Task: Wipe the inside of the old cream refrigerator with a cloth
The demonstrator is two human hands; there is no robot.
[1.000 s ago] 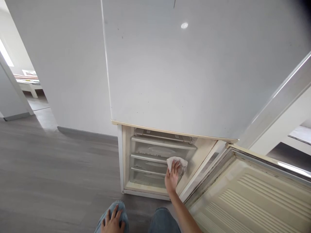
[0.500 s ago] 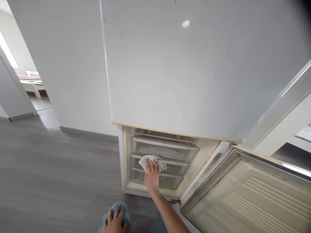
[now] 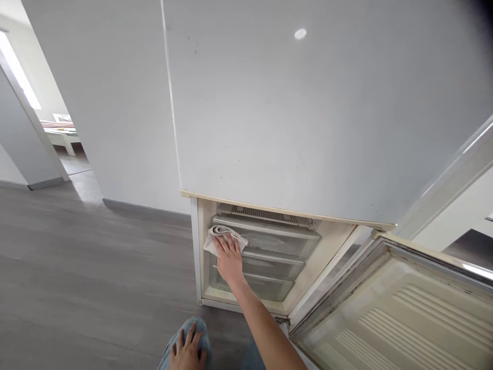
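Observation:
My right hand (image 3: pixel 230 260) presses a folded whitish cloth (image 3: pixel 216 245) flat against the upper left of the drawer fronts inside a low freezer compartment. Its fingers lie over the cloth and hold it there. Several clear plastic drawers (image 3: pixel 271 267) are stacked in the compartment, their left parts partly covered by the cloth and my arm. At the lower edge, my left hand (image 3: pixel 188 352) rests on my denim-covered knee (image 3: pixel 204 339) with fingers spread and nothing in it.
The freezer door (image 3: pixel 400 318) stands swung out to the right, with dark marks along its seal. Above the compartment is a large, pale closed panel (image 3: pixel 285 108). Grey wood-look floor (image 3: pixel 96 277) runs along the left, below a pale wall (image 3: pixel 127 128).
My right hand has slid the cloth left and upward across the drawer fronts. My left hand stays on the knee. The view has shifted slightly.

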